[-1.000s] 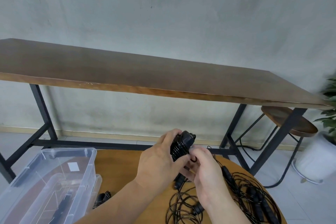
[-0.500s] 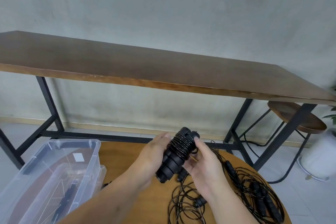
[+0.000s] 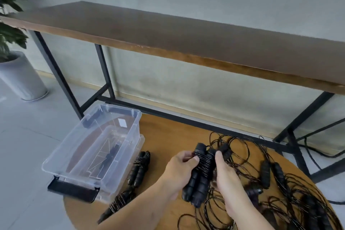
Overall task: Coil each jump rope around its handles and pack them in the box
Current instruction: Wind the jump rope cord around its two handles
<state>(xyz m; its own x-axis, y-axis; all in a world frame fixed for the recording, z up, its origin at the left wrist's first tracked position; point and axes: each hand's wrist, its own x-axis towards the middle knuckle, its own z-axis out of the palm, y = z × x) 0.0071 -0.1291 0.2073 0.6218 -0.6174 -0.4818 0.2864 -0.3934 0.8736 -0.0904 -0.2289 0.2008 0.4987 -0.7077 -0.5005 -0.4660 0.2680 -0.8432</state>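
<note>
Now the view has swung left since half a second ago, bringing the clear box [image 3: 93,142] fully into frame on the round desk [image 3: 168,132]. Left hand [image 3: 180,171] and right hand [image 3: 226,175] both clamp the wound jump rope bundle [image 3: 200,170], which sits lower than before, just above the desk. Two coiled ropes [image 3: 139,168] lie beside the box; a loose tangle [image 3: 291,198] remains. Judgement: winding finished, packing comes next.

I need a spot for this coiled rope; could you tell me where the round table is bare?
Bare wood lies between the clear plastic box and the tangle of loose black ropes, at the round wooden table's far edge. Two wound black ropes crowd the box's side; the right half is covered.
</note>
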